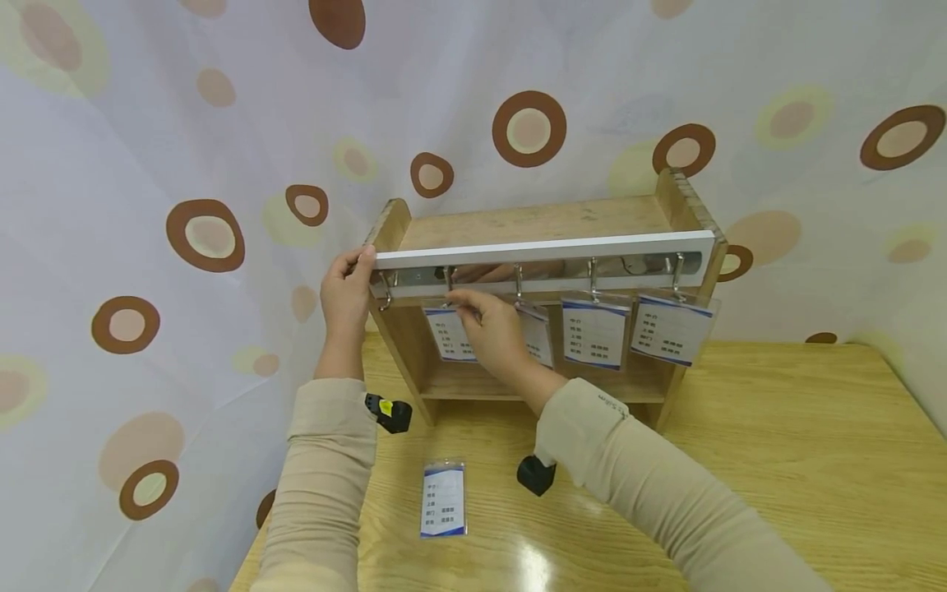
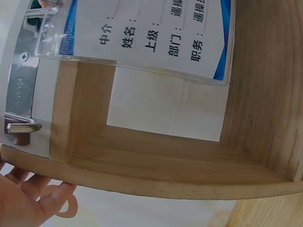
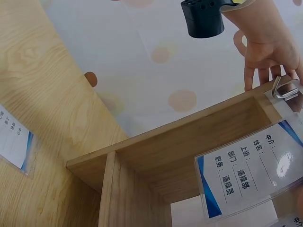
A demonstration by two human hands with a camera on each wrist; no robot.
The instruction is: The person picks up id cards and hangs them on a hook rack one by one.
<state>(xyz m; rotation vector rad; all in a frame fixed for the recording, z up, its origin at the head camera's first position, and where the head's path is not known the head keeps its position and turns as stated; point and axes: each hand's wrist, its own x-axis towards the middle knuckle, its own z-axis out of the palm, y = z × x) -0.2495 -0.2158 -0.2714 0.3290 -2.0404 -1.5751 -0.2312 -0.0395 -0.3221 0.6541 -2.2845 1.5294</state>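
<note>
My right hand is at the second hook from the left, thumb and forefinger pinching the top of a clear-sleeved name badge. That badge hangs before the shelf opening in the right wrist view. My left hand rests against the left end of a white hook rack, its fingers pressing the outer side of the wooden shelf. Beside the left hand, the leftmost hook bears no badge. Farther right hang other badges, one on the fourth hook; my right hand partly covers another.
Another name badge lies flat on the wooden table in front of the shelf. A spotted cloth hangs behind and to the left. Black wrist cameras stick out from both cuffs.
</note>
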